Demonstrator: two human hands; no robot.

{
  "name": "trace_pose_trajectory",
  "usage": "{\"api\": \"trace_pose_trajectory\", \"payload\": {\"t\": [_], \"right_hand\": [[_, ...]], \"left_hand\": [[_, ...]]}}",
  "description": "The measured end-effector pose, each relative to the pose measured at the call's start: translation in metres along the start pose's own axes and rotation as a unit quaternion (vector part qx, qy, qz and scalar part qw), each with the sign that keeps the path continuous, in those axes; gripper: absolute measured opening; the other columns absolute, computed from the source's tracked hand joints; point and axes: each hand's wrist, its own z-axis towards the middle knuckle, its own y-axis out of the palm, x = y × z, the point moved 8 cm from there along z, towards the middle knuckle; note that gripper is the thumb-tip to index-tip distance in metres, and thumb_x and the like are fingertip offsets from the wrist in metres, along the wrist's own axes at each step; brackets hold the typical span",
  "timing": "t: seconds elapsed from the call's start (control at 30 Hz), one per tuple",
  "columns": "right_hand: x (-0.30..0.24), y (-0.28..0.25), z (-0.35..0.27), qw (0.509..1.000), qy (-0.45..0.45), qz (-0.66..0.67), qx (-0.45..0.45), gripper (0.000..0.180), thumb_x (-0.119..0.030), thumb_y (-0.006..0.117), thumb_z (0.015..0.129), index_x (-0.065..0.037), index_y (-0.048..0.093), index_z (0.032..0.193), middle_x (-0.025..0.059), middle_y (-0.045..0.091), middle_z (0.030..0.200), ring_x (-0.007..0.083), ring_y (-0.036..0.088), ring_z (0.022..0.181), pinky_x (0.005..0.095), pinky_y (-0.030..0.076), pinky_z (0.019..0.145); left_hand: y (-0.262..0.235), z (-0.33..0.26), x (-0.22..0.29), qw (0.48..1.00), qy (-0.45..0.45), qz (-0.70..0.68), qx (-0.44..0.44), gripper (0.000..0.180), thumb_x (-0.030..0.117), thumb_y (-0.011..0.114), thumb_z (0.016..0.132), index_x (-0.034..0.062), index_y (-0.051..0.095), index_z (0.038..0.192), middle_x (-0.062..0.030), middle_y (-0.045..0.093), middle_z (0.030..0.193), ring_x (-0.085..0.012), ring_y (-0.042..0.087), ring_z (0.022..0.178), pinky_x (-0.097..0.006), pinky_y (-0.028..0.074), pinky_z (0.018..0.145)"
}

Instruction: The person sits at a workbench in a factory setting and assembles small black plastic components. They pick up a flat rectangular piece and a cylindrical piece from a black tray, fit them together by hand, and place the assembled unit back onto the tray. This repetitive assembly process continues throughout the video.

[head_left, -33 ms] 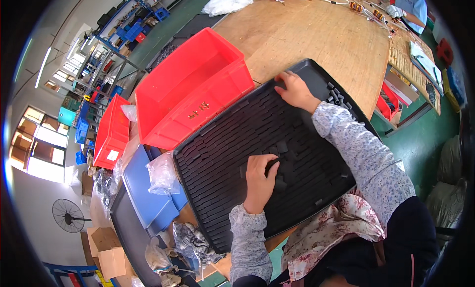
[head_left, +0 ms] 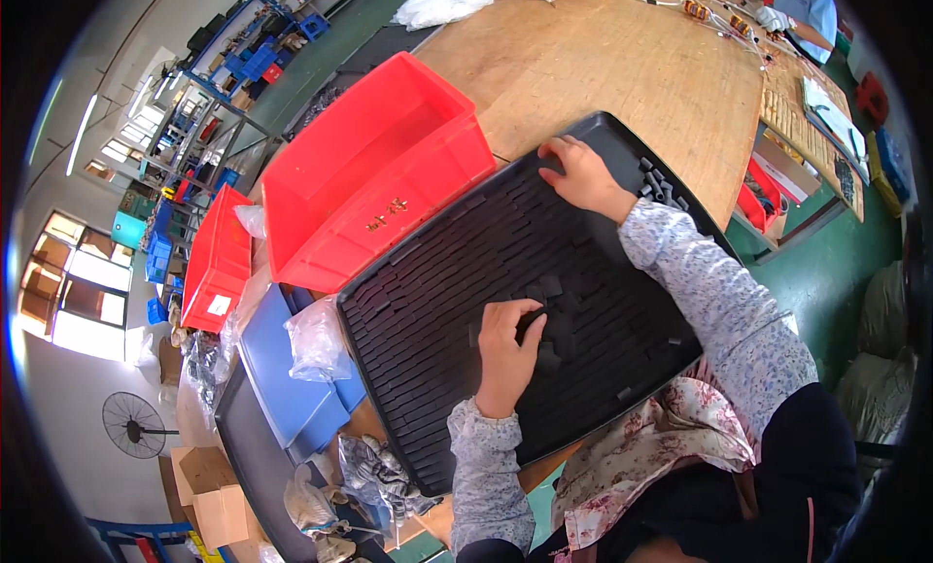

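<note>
A large black tray [head_left: 614,128] lies in front of me, lined with slanting rows of short black pieces [head_left: 428,272]. Over its middle is my left hand [head_left: 507,354], with thumb and fingers closed around a small black piece [head_left: 530,320]. Beside those fingertips, several loose black pieces [head_left: 551,289] lie in a heap on top of the rows. My right hand [head_left: 588,179] is at the tray's far side, its fingers curled and close together; anything in them is hidden. Small dark grey tubes [head_left: 658,186] lie in the tray's far right corner, near my right wrist.
A red bin [head_left: 369,189] stands against the tray's far left side, with another red bin [head_left: 216,267] further left. Blue sheets [head_left: 284,369] and a plastic bag [head_left: 318,344] lie left of the tray. Across the wooden table [head_left: 603,58], a gloved co-worker's hand [head_left: 775,20] is near wired parts.
</note>
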Motion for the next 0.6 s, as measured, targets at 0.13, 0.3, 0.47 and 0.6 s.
{"api": "trace_pose_trajectory", "payload": {"t": [0.13, 0.3, 0.47, 0.6], "right_hand": [[-0.039, -0.040, -0.055, 0.978, -0.096, 0.075, -0.168, 0.014, -0.011, 0.067, 0.083, -0.004, 0.065, 0.095, 0.0144, 0.066, 0.094, 0.0324, 0.064, 0.091, 0.0405, 0.051, 0.079], [-0.064, -0.094, -0.152, 0.941, -0.194, 0.085, -0.265, 0.011, -0.012, 0.068, 0.082, -0.005, 0.067, 0.091, 0.0106, 0.066, 0.091, 0.0309, 0.063, 0.090, 0.0398, 0.050, 0.079], [-0.048, -0.109, -0.225, 0.957, -0.086, 0.045, -0.274, 0.021, -0.008, 0.070, 0.079, -0.006, 0.064, 0.099, 0.0115, 0.062, 0.096, 0.0323, 0.060, 0.094, 0.0406, 0.049, 0.083], [-0.034, -0.109, -0.244, 0.971, 0.025, 0.037, -0.235, 0.034, 0.000, 0.072, 0.075, -0.006, 0.059, 0.106, 0.0128, 0.059, 0.100, 0.0336, 0.059, 0.097, 0.0415, 0.048, 0.084]], "left_hand": [[-0.001, -0.004, -0.004, 0.997, -0.050, -0.054, 0.003, 0.016, 0.002, 0.074, 0.079, 0.0015, 0.065, 0.093, -0.0085, 0.062, 0.084, -0.0178, 0.061, 0.074, -0.029, 0.049, 0.069], [-0.002, 0.000, -0.003, 0.997, -0.057, -0.052, 0.003, 0.014, 0.001, 0.072, 0.082, 0.0005, 0.063, 0.093, -0.0022, 0.060, 0.078, -0.0085, 0.056, 0.069, -0.023, 0.046, 0.065], [-0.011, 0.001, -0.015, 0.988, -0.102, -0.112, 0.027, 0.010, -0.002, 0.067, 0.086, -0.0010, 0.057, 0.091, -0.0086, 0.065, 0.085, -0.0077, 0.056, 0.061, -0.021, 0.048, 0.059], [0.027, -0.003, 0.016, 0.924, -0.162, -0.340, -0.066, 0.021, -0.004, 0.058, 0.090, 0.0041, 0.044, 0.077, -0.0192, 0.065, 0.092, -0.0093, 0.056, 0.063, -0.022, 0.050, 0.055]]}}
